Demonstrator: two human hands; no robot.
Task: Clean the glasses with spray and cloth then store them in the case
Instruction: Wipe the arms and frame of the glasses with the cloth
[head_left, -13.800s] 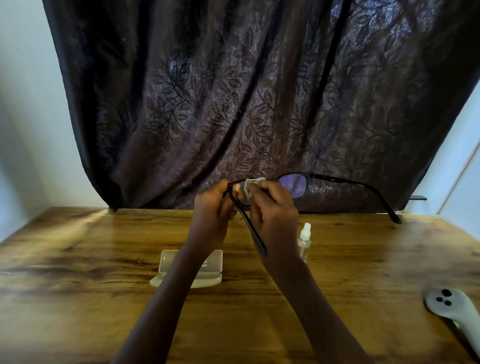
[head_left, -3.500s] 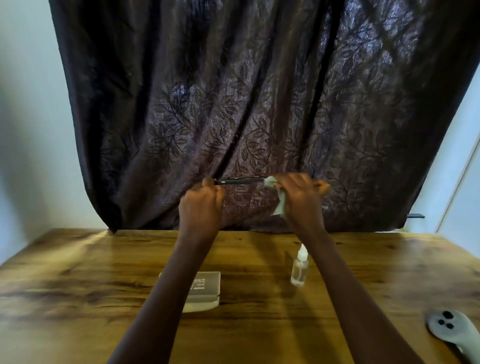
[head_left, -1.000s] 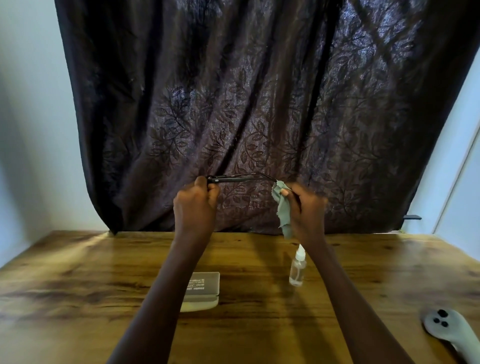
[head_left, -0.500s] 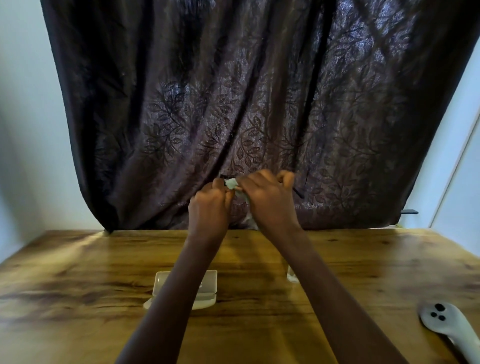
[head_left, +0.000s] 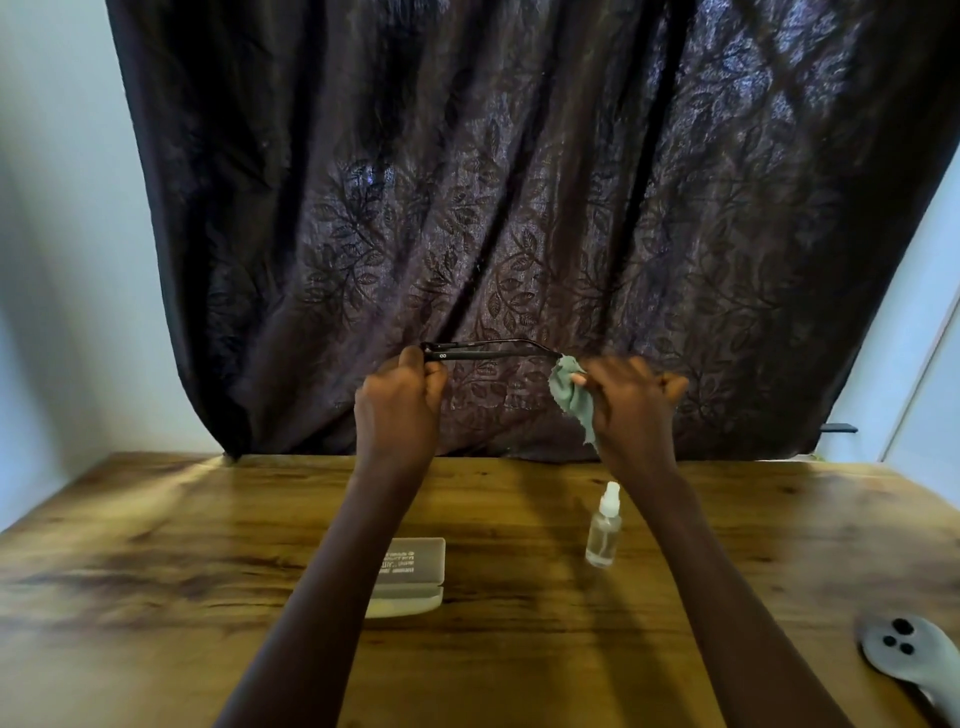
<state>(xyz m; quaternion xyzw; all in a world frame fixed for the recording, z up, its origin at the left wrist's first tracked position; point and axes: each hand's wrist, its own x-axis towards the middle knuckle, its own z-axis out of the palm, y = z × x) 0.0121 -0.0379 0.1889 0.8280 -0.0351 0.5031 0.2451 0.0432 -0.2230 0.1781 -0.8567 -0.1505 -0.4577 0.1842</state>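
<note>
my left hand (head_left: 400, 400) grips the glasses (head_left: 483, 353); my right hand (head_left: 631, 402) pinches the cloth (head_left: 571, 392) on what looks like a temple tip. wiping step. next: fold, then case (head_left: 410, 574).

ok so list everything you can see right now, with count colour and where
glasses: one, black, held up in the air between both hands
cloth: one, grey-green, wrapped on the glasses' right end
spray bottle: one, clear with white top, upright on the table under the right wrist
case: one, pale, open on the table beside the left forearm
controller: one, grey with black buttons, table's near right corner
table: one, brown wood
curtain: one, dark with leaf pattern, behind the table
wall: pale, left of the curtain
left hand: one, grips the glasses' left end
right hand: one, pinches the cloth
</note>
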